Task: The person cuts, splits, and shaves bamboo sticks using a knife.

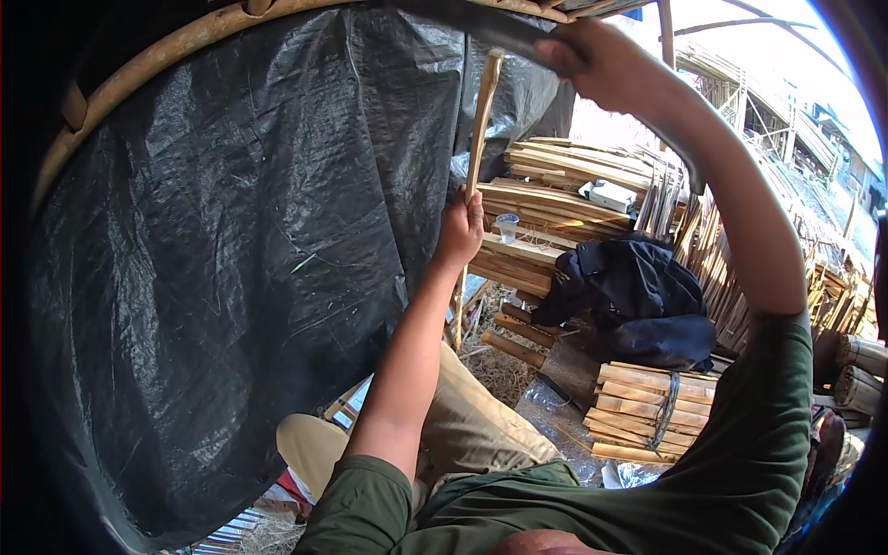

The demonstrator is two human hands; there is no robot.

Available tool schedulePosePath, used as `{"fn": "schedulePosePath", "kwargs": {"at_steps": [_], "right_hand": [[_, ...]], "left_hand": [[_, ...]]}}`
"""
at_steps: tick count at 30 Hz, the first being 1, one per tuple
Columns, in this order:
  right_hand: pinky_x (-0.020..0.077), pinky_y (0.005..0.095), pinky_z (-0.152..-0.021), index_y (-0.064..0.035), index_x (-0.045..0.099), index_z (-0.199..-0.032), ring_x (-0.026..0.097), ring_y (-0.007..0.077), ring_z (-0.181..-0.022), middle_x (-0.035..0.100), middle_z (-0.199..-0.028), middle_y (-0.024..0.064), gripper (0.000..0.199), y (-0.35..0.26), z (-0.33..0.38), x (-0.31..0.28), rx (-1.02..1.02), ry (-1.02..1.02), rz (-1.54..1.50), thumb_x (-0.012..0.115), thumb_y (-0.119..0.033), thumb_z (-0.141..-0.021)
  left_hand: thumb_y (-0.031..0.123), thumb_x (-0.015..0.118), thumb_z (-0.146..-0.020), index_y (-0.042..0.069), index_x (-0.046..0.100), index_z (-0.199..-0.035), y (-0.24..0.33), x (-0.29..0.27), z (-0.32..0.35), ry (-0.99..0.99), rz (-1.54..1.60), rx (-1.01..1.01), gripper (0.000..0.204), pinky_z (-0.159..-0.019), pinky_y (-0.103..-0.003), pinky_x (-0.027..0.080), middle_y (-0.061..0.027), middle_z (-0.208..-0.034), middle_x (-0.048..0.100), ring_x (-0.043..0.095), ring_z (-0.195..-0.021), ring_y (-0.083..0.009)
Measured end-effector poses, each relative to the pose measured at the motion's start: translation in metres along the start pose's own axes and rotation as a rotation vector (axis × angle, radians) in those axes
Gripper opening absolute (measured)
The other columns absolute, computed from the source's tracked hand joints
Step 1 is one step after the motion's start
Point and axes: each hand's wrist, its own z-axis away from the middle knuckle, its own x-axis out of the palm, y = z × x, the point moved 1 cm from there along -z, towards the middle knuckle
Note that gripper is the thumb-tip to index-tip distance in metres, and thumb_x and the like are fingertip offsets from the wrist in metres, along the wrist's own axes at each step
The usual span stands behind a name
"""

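Note:
My left hand (460, 228) is closed round an upright bamboo strip (482, 120), its cut upper end rising well above my fist. Raised at the top of the view, my right hand (606, 69) grips a long-handled knife (504, 35). Its dark blade, a little blurred, reaches left across the top edge, just above the strip's upper end. The knife's handle runs back along my right forearm. Whether blade and strip touch, I cannot tell.
Black plastic sheeting (231, 231) hangs on the left under a bamboo pole (176, 55). To the right are stacked bamboo slats (564, 208), a clear plastic cup (507, 228), a dark jacket (638, 287) and a tied slat bundle (652, 407). Split sticks (712, 250) lean behind.

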Motion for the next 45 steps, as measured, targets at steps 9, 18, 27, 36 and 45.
{"fn": "schedulePosePath", "kwargs": {"at_steps": [9,18,27,36,45], "right_hand": [[0.0452,0.0369,-0.05,0.0017,0.058,-0.084,0.057,0.0217,-0.054,0.052,-0.057,0.0121,0.034,0.004,0.006,0.001,0.09,0.372,-0.019,0.049,-0.026,-0.103],[0.0434,0.0312,-0.043,0.0002,0.059,-0.089,0.054,0.0114,-0.046,0.052,-0.056,0.0039,0.041,-0.046,0.008,-0.003,0.267,0.056,-0.126,0.051,-0.038,-0.102],[0.0472,0.0405,-0.054,0.0018,0.061,-0.091,0.059,0.0254,-0.054,0.056,-0.06,0.0148,0.036,0.041,-0.002,0.044,0.168,0.25,-0.059,0.055,-0.033,-0.1],[0.0434,0.0404,-0.051,0.0003,0.059,-0.081,0.057,0.0281,-0.055,0.056,-0.061,0.0153,0.033,-0.006,0.0,-0.066,0.287,0.631,-0.228,0.05,-0.025,-0.1],[0.05,0.0482,-0.068,0.0022,0.068,-0.089,0.068,0.0387,-0.075,0.065,-0.076,0.0242,0.031,-0.049,0.009,0.004,0.261,-0.056,-0.141,0.057,-0.025,-0.098]], "left_hand": [[0.023,0.048,-0.104,0.003,0.053,-0.093,-0.004,0.007,0.003,0.039,-0.003,0.03,0.023,-0.051,-0.043,0.041,-0.0181,-0.061,0.053,0.058,-0.057,-0.0387],[0.025,0.047,-0.104,0.005,0.05,-0.089,0.009,-0.005,0.012,0.054,-0.037,-0.019,0.025,-0.05,-0.042,0.042,-0.0147,-0.06,0.054,0.06,-0.057,-0.0355],[0.024,0.046,-0.104,0.003,0.05,-0.093,0.003,0.003,0.01,0.041,-0.04,-0.023,0.024,-0.052,-0.043,0.043,-0.0168,-0.064,0.054,0.06,-0.06,-0.0378],[0.022,0.045,-0.105,0.003,0.048,-0.095,-0.014,0.002,0.006,0.03,0.051,0.0,0.022,-0.054,-0.043,0.043,-0.0183,-0.067,0.054,0.059,-0.062,-0.0386],[0.023,0.045,-0.105,0.003,0.049,-0.099,-0.027,-0.002,0.016,0.006,0.013,0.028,0.021,-0.058,-0.041,0.046,-0.0138,-0.069,0.054,0.058,-0.063,-0.0325]]}}
